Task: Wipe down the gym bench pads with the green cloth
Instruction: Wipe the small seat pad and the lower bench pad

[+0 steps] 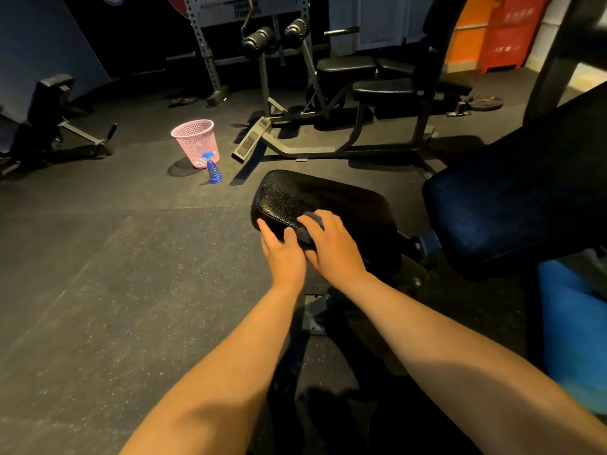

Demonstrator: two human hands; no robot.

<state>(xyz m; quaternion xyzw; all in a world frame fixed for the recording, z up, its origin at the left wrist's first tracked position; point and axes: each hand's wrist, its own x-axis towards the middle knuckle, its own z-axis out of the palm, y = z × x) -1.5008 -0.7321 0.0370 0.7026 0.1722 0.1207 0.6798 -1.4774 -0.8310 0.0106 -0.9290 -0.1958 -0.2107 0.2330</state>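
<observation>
On the seat pad (328, 195): a bunched cloth (308, 235) sits at the near left corner of this glossy black pad, mostly hidden under a hand. In this dim light it reads dark grey-blue, so I can't vouch for its colour.
Right hand (331, 246): lies on top of the cloth with its grip clamped on it, fingers bent down over the bundle and pressing it to the pad.
Left hand (284, 256): just beside the right one, on its left. The grip is apart, with fairly straight fingers resting on the pad's near left edge and holding nothing.
Back pad (512, 192): dark blue-black, tilted upward, to the right of the seat pad with a bit of frame showing between them.
Floor (115, 257): dark speckled rubber mats.
Spray bottle (214, 169): blue, upright on the floor, beyond the seat pad and to its left.
Basket (194, 141): pink mesh, upright, right behind the bottle. Whether they touch I can't tell.
Grey-framed machine (328, 103): stands further back, with black pads and two roller pads.
Cabinets (499, 34): red and orange, at the far right corner.
</observation>
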